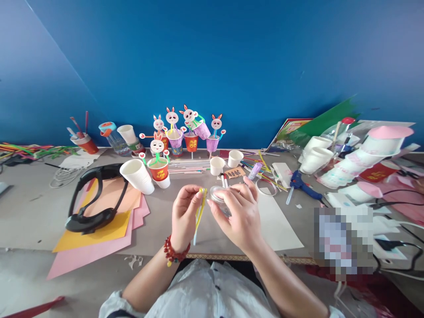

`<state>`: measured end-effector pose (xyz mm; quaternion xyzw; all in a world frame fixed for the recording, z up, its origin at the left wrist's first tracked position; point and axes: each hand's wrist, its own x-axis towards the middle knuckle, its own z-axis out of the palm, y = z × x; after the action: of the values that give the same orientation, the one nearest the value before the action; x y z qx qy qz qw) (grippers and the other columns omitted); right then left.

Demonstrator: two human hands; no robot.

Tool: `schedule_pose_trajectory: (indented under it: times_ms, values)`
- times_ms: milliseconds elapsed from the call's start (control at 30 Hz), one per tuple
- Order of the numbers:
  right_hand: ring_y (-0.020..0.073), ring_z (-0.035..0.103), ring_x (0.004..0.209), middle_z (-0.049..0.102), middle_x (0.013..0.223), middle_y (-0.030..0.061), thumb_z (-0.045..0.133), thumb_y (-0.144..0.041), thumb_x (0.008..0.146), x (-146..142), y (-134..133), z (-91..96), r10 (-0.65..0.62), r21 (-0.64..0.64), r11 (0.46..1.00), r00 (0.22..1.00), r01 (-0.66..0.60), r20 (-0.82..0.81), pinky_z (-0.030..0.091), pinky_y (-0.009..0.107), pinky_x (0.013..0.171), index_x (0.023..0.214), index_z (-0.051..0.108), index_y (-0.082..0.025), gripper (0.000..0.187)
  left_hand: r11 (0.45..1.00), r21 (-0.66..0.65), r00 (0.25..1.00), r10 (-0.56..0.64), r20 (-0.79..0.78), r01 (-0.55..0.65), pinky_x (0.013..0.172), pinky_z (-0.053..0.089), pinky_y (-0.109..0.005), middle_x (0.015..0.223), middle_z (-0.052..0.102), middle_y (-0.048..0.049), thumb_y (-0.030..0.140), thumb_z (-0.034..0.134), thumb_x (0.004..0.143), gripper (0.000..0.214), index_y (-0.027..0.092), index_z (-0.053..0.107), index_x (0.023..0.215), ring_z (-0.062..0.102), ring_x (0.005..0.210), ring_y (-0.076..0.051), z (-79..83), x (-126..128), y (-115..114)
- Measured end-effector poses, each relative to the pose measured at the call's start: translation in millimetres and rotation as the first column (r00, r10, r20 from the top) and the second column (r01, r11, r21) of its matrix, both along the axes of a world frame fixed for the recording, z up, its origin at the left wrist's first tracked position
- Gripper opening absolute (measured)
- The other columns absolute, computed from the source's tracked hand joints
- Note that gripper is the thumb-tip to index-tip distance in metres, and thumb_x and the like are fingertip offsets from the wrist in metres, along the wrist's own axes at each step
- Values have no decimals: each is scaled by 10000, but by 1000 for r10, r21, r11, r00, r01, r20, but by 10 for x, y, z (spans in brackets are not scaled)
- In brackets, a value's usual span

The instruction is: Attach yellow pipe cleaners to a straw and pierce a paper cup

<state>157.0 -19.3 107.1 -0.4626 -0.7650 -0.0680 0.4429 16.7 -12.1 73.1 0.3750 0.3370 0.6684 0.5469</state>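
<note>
My left hand (184, 213) pinches yellow-and-white drinking straws (199, 215) between thumb and fingertips, and their lower ends point down toward the table's front edge. Just to the right, my right hand (243, 216) is closed on a roll of clear tape (217, 194), its fingers bent over the top. The tape roll and the straws' upper ends are close together; I cannot tell whether a strip of tape joins them. Behind my hands stand a white paper cup (217, 166) and markers (224, 180). A white sheet of paper (278, 221) lies under and beyond my right hand.
Several rabbit-faced cup puppets (191, 142) stand along the blue wall. A black headset (94, 221) rests on coloured paper (115, 229) at left. At right are a blue glue gun (306, 185), stacked cups (359, 159), cables and a power strip.
</note>
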Motion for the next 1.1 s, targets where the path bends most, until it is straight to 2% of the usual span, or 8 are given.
schedule_pose_trajectory:
  times_ms: [133,300,533,633,833,933,1100]
  values:
    - [216,590,859,731,792,-15,658,-244,872,5,24,-8,3,-19,1000,1000,-3,-1,289,515,1110,885,590,-238,70,996,-53,996,-64,58,67,754,471,-172,902,637,-8,280,723,838,125,201,685,927,577,821,-91,37,-20,-5]
    - [214,590,854,726,794,-12,655,-251,873,6,45,-17,8,-36,999,1000,-8,-13,297,511,1104,890,593,-232,67,990,-47,988,-132,75,136,768,478,-184,901,624,-12,272,692,864,101,197,686,932,578,812,-92,78,-42,-23]
    - [217,590,855,720,776,0,676,-249,857,7,57,-14,14,-19,1000,1000,-14,-8,311,512,1098,872,609,-229,71,997,13,996,-77,-44,77,807,478,-208,947,626,-24,247,724,836,146,205,672,966,584,873,-117,79,-50,-30]
    - [216,593,866,725,793,2,686,-254,855,20,67,-27,30,-24,999,999,-30,-13,299,516,1109,895,620,-231,81,994,-2,993,-111,-30,111,789,463,-193,898,620,-13,233,728,831,107,192,668,910,574,845,-104,107,-75,-3]
    - [197,602,874,736,838,-9,700,-268,863,66,102,-33,125,-37,991,991,-127,-49,262,513,1139,923,627,-236,100,964,-76,967,-250,52,254,750,449,-191,851,621,-12,226,752,803,112,172,680,870,563,793,-101,182,-177,49]
    - [193,606,883,744,866,-13,701,-264,865,107,146,-52,159,-82,983,986,-163,-58,249,515,1147,919,633,-242,89,940,-111,946,-323,5,322,763,455,-214,909,643,-32,223,778,771,172,171,693,912,584,840,-129,189,-242,91]
    - [194,629,876,738,906,12,704,-333,868,167,277,-178,228,-183,952,968,-245,-108,320,488,1109,941,655,-235,132,935,-135,940,-337,-44,329,758,448,-215,876,642,-32,218,780,767,142,155,709,871,568,806,-123,143,-310,152]
